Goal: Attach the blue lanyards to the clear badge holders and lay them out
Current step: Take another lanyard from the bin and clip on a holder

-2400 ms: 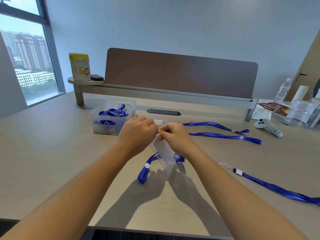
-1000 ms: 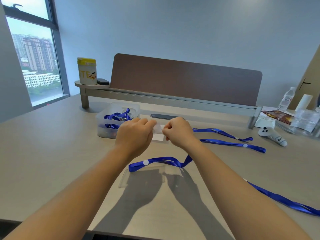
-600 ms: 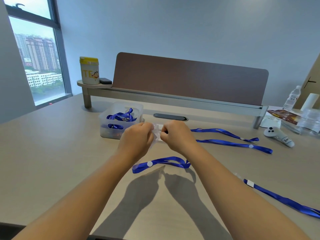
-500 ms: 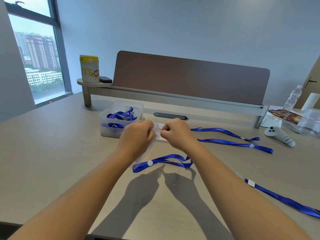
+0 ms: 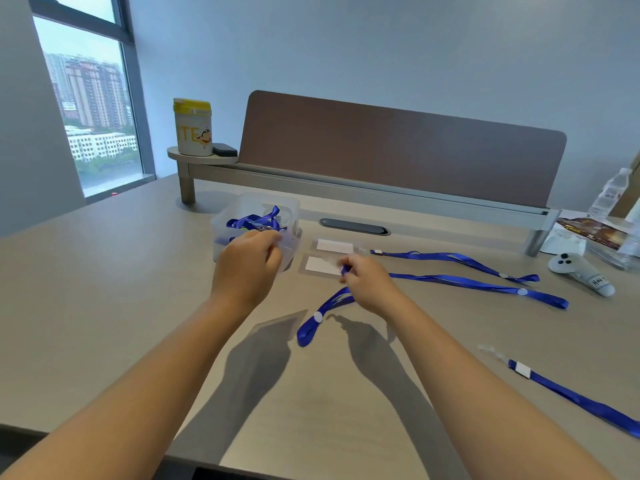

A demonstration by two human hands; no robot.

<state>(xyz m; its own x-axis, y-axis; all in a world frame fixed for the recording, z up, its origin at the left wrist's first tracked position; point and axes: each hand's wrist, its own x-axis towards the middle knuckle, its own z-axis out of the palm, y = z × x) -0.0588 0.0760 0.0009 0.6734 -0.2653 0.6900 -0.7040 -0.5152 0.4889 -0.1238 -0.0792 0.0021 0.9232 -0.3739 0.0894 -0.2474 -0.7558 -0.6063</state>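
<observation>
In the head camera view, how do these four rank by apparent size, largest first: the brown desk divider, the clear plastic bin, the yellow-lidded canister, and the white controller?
1. brown desk divider
2. clear plastic bin, partly hidden by the left hand
3. and 4. yellow-lidded canister and white controller: too alike to rank; the canister stands farther away.

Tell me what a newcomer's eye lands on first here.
First, the two bare hands mid-table: the right hand pinches the end of a blue lanyard that trails toward the viewer, and the left hand hovers by a clear bin of more lanyards. Next, two finished lanyards stretch right from card-filled badge holders, below a brown divider panel.
</observation>
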